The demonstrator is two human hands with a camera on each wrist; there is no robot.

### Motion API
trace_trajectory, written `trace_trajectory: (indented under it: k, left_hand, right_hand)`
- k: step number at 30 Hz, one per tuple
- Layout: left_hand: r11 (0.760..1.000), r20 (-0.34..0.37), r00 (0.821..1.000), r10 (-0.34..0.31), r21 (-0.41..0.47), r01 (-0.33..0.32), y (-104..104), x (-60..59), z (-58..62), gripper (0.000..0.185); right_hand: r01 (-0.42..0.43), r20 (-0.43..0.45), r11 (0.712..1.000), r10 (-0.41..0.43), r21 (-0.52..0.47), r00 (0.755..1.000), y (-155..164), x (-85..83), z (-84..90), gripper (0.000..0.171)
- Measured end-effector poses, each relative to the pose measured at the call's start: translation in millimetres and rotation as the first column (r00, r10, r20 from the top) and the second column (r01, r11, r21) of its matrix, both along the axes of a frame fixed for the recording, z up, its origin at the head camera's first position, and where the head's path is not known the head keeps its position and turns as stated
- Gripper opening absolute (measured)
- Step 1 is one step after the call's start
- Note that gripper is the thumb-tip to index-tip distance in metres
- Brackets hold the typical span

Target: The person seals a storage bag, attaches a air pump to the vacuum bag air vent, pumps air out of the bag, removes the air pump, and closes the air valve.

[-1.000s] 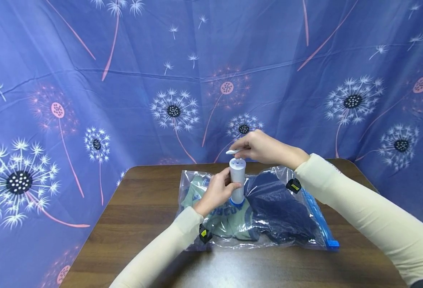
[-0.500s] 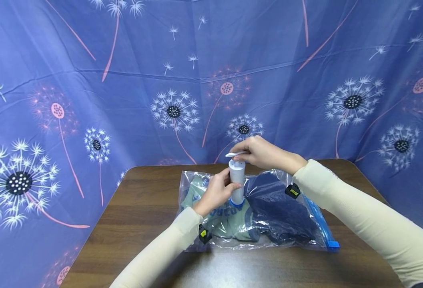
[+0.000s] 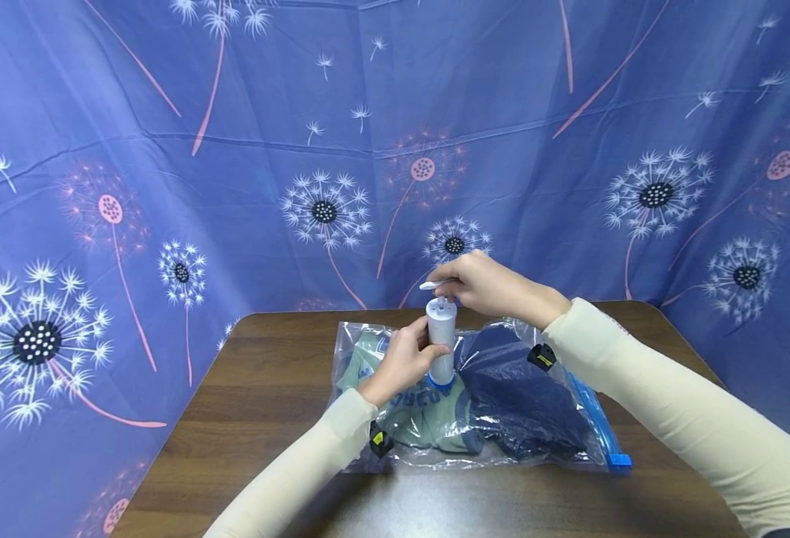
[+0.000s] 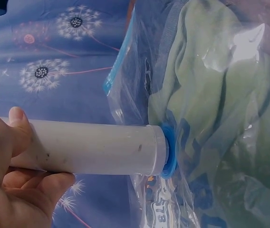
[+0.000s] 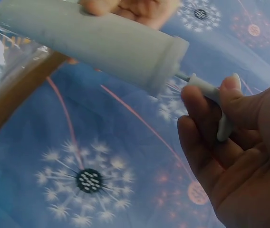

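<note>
A white hand pump (image 3: pixel 442 340) stands upright on the blue valve (image 4: pixel 169 152) of a clear vacuum storage bag (image 3: pixel 428 456). My left hand (image 3: pixel 406 357) grips the pump's barrel. The pump's white T-shaped handle (image 5: pixel 225 111) is held in the curled fingers of my right hand (image 3: pixel 482 285), just above the barrel. A short stretch of the thin rod (image 5: pixel 182 76) shows between handle and barrel in the right wrist view. Inside the bag lie a pale green garment (image 3: pixel 428 430) with blue lettering and a dark navy garment (image 3: pixel 525 388).
The bag lies flat on a brown wooden table (image 3: pixel 267 388). A blue zip slider (image 3: pixel 619 461) sits at the bag's front right corner, on its blue seal (image 3: pixel 590 411). Behind the table hangs a blue curtain (image 3: pixel 247 187) printed with dandelions.
My right hand and the pump handle went down toward the barrel, then rose slightly again. My left hand has kept its hold on the barrel.
</note>
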State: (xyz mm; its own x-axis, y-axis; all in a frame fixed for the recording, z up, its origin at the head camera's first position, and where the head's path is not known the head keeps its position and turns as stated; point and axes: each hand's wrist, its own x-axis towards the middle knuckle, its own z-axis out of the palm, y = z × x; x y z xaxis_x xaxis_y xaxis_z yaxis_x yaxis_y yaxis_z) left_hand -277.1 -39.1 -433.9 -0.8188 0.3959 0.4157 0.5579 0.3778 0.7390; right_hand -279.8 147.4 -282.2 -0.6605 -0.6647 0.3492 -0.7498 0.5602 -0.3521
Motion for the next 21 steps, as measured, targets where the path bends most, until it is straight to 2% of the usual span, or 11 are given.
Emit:
trace_trajectory:
  k: [7,11,15,21]
  left_hand:
    - [1.000,0.001,1.000,0.009,0.002,-0.009,0,1.5,1.0,0.042]
    - [1.000,0.007,1.000,0.019,0.000,-0.019,-4,2.0,1.4,0.041]
    - [1.000,0.015,0.999,0.030,0.002,-0.030,-6,2.6,1.6,0.042]
    - [1.000,0.016,1.000,0.013,-0.007,-0.013,-2,3.0,1.8,0.041]
  right_hand:
    - [-0.003,-0.065,0.999,0.000,-0.042,0.998,3,3.1,27.6,0.020]
    - [-0.014,-0.121,0.995,0.002,-0.100,0.993,2,4.1,39.5,0.022]
    - [-0.025,-0.158,0.990,0.003,-0.137,0.988,1,4.2,45.5,0.022]
    - [-0.014,-0.178,0.989,-0.013,-0.147,0.984,5,4.7,44.6,0.023]
